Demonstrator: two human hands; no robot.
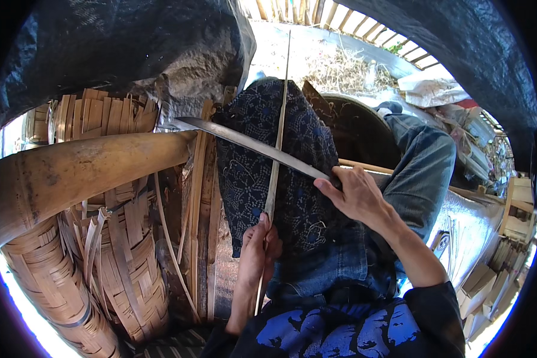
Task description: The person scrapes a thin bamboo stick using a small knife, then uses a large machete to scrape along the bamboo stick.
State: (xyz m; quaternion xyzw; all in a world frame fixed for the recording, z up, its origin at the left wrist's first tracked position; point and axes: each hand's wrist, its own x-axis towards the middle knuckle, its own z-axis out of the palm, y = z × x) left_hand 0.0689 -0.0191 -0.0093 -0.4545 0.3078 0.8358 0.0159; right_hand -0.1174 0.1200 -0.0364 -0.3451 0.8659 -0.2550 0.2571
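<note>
A long, thin bamboo strip (pixel 273 190) runs up and away from my lap, narrowing toward its far end. Pinched around its near part, my left hand (pixel 260 246) has the tail of the strip hanging below the fingers. My right hand (pixel 354 194) grips a long machete (pixel 244 141), its handle hidden in my fist. The blade points to the upper left and crosses over the strip a little above my left hand. Under both lies a dark blue patterned cloth (pixel 250 179), draped over my thigh.
A thick bamboo pole (pixel 95 161) juts in from the left beside bundles of woven bamboo strips (pixel 53 280). Beyond my legs stands a dark round basin (pixel 364 128). Dark sheeting (pixel 131 48) hangs overhead, and wood pieces (pixel 480 280) are stacked at the right.
</note>
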